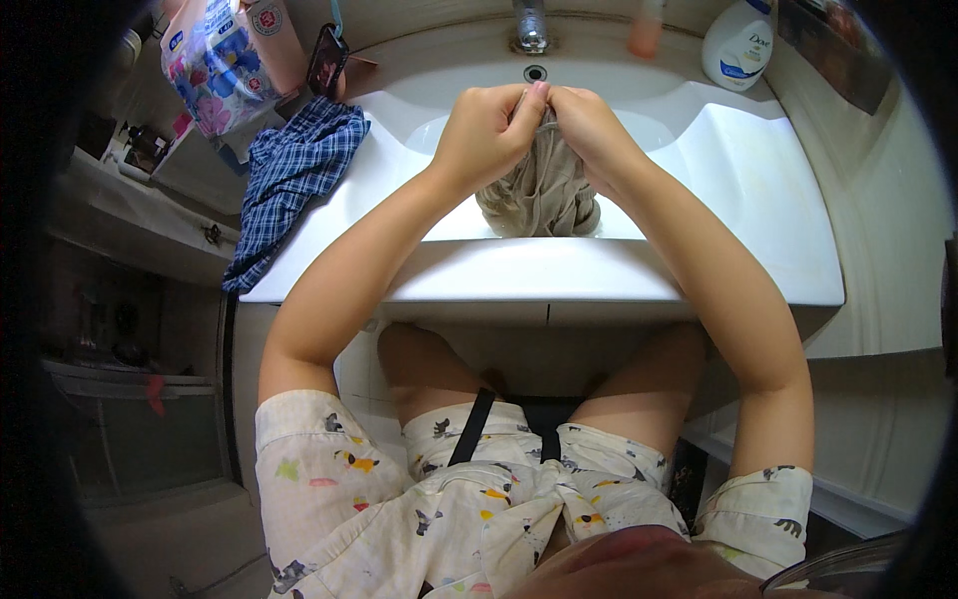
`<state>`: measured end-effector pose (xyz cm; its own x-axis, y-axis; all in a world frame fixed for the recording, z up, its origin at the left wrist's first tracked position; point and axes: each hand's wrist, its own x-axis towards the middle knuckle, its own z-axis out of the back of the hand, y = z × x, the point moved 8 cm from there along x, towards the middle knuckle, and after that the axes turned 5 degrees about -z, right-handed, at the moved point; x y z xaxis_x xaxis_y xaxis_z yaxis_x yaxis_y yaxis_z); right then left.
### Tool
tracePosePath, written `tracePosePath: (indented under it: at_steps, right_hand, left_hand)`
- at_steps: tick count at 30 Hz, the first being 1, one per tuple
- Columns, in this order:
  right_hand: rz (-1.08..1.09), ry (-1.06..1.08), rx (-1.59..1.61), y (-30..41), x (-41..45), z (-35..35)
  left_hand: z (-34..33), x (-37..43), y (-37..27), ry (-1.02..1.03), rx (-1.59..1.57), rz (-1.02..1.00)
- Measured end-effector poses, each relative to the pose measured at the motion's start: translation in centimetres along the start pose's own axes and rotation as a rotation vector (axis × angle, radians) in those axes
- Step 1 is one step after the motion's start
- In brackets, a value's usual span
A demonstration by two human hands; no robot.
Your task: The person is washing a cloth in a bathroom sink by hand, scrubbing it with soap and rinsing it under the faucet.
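Observation:
A bunched beige-grey cloth (pixel 545 195) hangs down into the white washbasin (pixel 636 273), its lower folds near the front wall of the bowl. My left hand (pixel 490 131) pinches its upper end, thumb raised along the fabric. Close against it, my right hand (pixel 587 131) grips the same end from the other side. Both hands meet over the bowl, below the drain-side overflow hole (pixel 535 73). The fingertips are partly hidden behind the hands and the cloth. Whether the cloth's underside touches the basin floor, I cannot tell.
A chrome faucet (pixel 532 30) stands at the back. A blue checked cloth (pixel 299 180) drapes over the left edge, beside a phone (pixel 327 61) and a floral plastic package (pixel 224 71). At the back right are a white Dove bottle (pixel 739 45) and an orange bottle (pixel 645 31).

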<state>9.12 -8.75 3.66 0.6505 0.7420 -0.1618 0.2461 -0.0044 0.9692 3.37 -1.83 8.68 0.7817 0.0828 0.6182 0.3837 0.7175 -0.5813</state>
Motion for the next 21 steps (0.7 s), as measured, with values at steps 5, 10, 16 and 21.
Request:
tracePosePath:
  at_steps: [5,10,16,21]
  right_hand:
    - [0.008,0.006,-0.027,0.1,-0.1,-0.2]
    - [-0.037,-0.019,-0.073,-0.3,0.0,-0.4]
    - [-0.007,-0.010,-0.065,-0.5,0.7,0.3]
    - [0.019,-0.032,-0.060,-0.1,0.2,0.1]
  left_hand:
    - [0.1,0.2,-0.5,-0.018,0.043,-0.031]
    - [0.6,0.1,1.7,-0.064,-0.001,0.070]
    - [0.2,-0.1,0.8,-0.035,-0.032,0.048]
    - [0.2,0.0,-0.8,-0.030,0.028,-0.087]
